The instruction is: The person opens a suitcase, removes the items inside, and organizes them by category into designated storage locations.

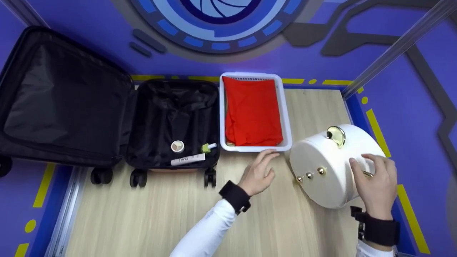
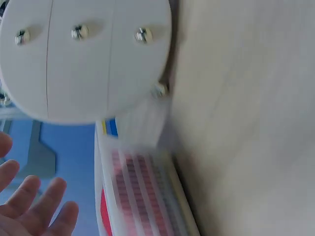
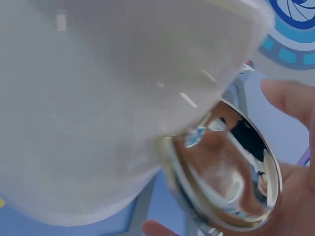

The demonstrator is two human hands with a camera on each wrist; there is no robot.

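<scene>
On the right of the table, a white rounded drawer case [image 1: 317, 167] has small gold knobs on its flat front and a round gold ear [image 1: 336, 136] on its far side. My right hand [image 1: 379, 178] is at its near gold ear, fingers and thumb spread around the shiny disc [image 3: 231, 172]; the right wrist view shows a gap between thumb and disc. My left hand [image 1: 257, 173] is empty, its fingers loosely extended between the case and the white basket [image 1: 255, 149]. Folded red cloth [image 1: 251, 110] lies in that basket.
An open black suitcase [image 1: 175, 85] stands at the left, its lid [image 1: 64, 96] leaning back. Inside lie a round three-colour makeup pan [image 1: 177, 146], a pale tube [image 1: 188, 159] and a small green item with a white end [image 1: 206, 147]. Purple walls [image 1: 410, 107] border the table.
</scene>
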